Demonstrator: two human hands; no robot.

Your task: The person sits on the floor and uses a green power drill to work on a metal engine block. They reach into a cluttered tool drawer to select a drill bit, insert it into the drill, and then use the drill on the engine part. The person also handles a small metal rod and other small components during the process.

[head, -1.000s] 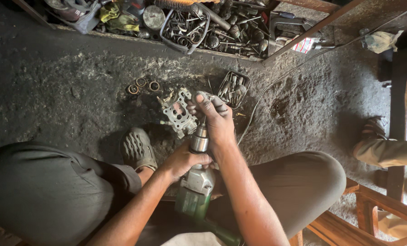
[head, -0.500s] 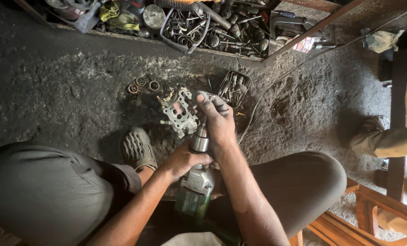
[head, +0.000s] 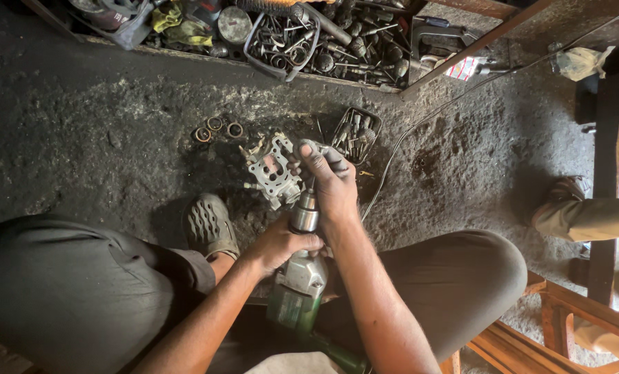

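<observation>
The left hand [head: 278, 244] is wrapped around the front of a green and silver power drill [head: 297, 287], fingers closed just behind the shiny metal chuck [head: 304, 216], which points away from the person toward the floor. The right hand [head: 330, 181] is clamped over the top edge of a pale grey metal engine part [head: 273, 170], a blocky casting with round ports and small studs, pressing a dirty grey rag [head: 323, 149] against it. The casting rests on the dark, oily concrete floor [head: 101, 138] directly in front of the drill's nose, and whether a bit touches it is hidden behind the right hand. Just left of the hands, the person's foot in a perforated rubber clog [head: 209, 225] sits on the floor, with both knees in dark trousers spread to either side. Three small brass-coloured rings [head: 216, 128] lie near the casting's far left, and a small black tray of bits [head: 355, 134] lies just beyond the right hand. A thin cable [head: 420, 125] runs across the floor to the right. Along the far edge, a low wooden shelf [head: 309, 75] holds a heap of valves, tools and metal scrap. At the right, another person's foot [head: 566, 190] and trouser leg rest beside a wooden frame [head: 604, 208].
</observation>
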